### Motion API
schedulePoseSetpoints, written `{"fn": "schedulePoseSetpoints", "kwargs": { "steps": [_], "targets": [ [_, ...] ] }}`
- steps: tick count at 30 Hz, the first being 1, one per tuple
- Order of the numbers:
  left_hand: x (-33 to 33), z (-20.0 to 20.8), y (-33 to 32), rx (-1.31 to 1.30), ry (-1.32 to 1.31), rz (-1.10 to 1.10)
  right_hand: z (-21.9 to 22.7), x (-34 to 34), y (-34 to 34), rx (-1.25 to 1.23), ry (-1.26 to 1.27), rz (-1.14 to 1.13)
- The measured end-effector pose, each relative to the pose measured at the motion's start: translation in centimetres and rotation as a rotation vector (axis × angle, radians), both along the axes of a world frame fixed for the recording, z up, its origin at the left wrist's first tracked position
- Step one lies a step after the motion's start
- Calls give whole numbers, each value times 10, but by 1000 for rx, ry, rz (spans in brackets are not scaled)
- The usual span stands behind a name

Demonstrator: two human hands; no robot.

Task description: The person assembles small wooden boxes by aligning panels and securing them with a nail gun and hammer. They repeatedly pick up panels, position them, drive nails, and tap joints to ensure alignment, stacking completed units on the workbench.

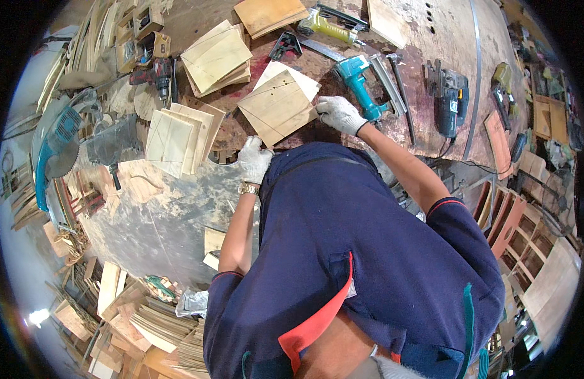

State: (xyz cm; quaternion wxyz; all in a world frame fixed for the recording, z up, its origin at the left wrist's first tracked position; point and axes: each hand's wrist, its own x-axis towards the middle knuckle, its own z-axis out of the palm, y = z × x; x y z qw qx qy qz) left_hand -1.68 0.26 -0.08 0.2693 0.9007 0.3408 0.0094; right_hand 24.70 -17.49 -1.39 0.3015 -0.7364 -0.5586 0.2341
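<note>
A thin wooden board (274, 104) with dark lines and small dark spots lies near the workbench's front edge, over a paler board (291, 77). My left hand (254, 159), in a white knit glove, has its fingers curled at the board's near left corner and grips it there. At the right corner is my right hand (340, 115), also gloved, with fingers bent and pressed together; whatever is between them is hidden. Just beyond that hand, a teal nail gun (363, 88) lies on its side.
Stacked boards (216, 57) and leaning panels (172, 140) stand to the left, beside a drill (160, 77) and a teal circular saw (66, 129). A yellow-green air tool (327, 26), a hammer (402, 95) and a jigsaw (451, 101) lie on the workbench (425, 44).
</note>
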Motion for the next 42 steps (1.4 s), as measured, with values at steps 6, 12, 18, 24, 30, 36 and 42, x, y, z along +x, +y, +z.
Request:
{"fn": "schedulePoseSetpoints", "kwargs": {
  "steps": [6,12,18,24,30,36,42],
  "targets": [
    [-3,-7,1,27,6,-23,-3,0,-2,-22,15,-25],
    [0,-3,4,18,-65,34,9,4,8,-36,4,-69],
    [6,-42,31,-237,-432,342,5,-4,50,27,15,-384],
    [23,-32,36,-498,-347,442,-9,-14,62,23,72,-559],
    [24,-32,28,-511,-435,455,-16,-14,64,3,133,-585],
    [24,-35,31,-527,-366,460,-14,-10,62,-15,173,-582],
    [26,-31,29,-561,-352,468,-15,-8,61,-12,168,-593]
  ]
}}
